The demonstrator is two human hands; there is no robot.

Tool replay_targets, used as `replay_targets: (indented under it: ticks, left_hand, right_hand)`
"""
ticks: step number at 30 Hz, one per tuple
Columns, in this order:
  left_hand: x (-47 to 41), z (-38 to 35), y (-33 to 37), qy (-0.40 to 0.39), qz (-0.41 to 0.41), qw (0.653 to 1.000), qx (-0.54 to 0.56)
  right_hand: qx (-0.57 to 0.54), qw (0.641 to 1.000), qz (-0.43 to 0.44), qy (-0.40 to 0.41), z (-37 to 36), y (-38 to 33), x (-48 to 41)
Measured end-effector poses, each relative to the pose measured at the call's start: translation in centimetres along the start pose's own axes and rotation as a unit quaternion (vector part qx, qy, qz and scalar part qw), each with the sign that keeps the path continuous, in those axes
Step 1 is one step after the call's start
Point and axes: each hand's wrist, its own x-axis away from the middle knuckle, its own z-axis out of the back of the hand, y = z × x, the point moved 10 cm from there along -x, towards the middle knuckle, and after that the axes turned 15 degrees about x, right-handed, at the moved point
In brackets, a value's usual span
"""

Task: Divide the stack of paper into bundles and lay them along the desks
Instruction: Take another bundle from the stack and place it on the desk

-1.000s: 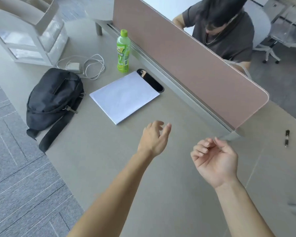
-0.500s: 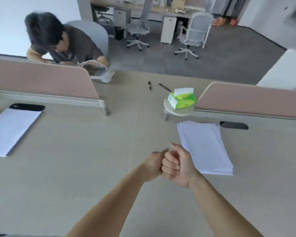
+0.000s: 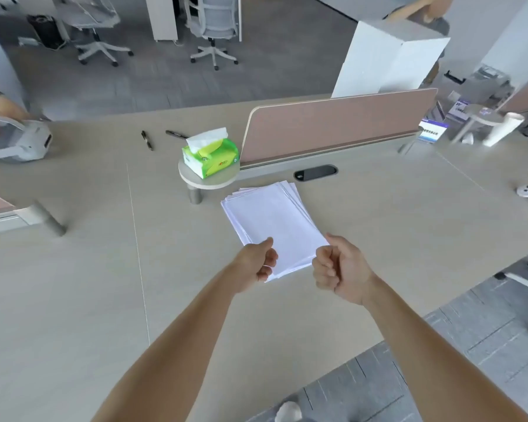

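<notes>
The paper stack [image 3: 272,220] lies on the tabletop [image 3: 73,269] at the middle of the view, its sheets fanned unevenly at the 12 o'clock end. Both hands are at its 6 o'clock edge. The left hand [image 3: 258,263] has its fingers curled over the 7 o'clock corner; whether it already pinches any sheets I cannot tell. The right hand [image 3: 337,268] is a loose fist just beside the 5 o'clock corner, thumb up near the paper, holding nothing that shows.

The step in hand looks like taking off a bundle. To do it well:
- Square the fanned sheets first, tapping the sides so that the edges line up.
- Riffle the near edge with a thumb to judge an even share.
- Slide the fingers under that share while the other hand pins the rest flat.
- Lift level, since loose sheets slip easily and skew.

There is bare tabletop at 9 o'clock of the stack, a likely spot for a bundle.

Writing: the green tissue box [image 3: 209,156], at 11 o'clock of the stack, carries a small red mark on its side, too small to read. A blue and white card [image 3: 433,130] at 2 o'clock has print, blurred beyond reading. Nothing shows on the top sheet.
</notes>
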Motion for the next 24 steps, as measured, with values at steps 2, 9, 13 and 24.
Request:
replay_targets:
  ticks: [2, 9, 13, 24]
  left_hand:
    - [-1.3, 0.1, 0.7, 0.019, -0.001, 1.0, 0.002]
    - [-7.6, 1.0, 3.8, 0.142, -0.026, 0.989, 0.022]
    - [-11.0, 2.1, 5.1, 0.243, -0.037, 0.969, 0.036]
    - [-14.6, 5.2, 1.7, 0.421, 0.023, 0.901, 0.099]
  right_hand:
    - [0.047, 0.998, -0.003, 0.042, 2.6, -0.7, -1.6]
    - [0.128, 0.986, -0.043, 0.094, 10.3, -2.3, -11.0]
    - [0.182, 0.977, -0.084, 0.07, 13.2, -2.7, -17.3]
    - [0.422, 0.901, -0.089, 0.05, 17.1, -3.0, -29.2]
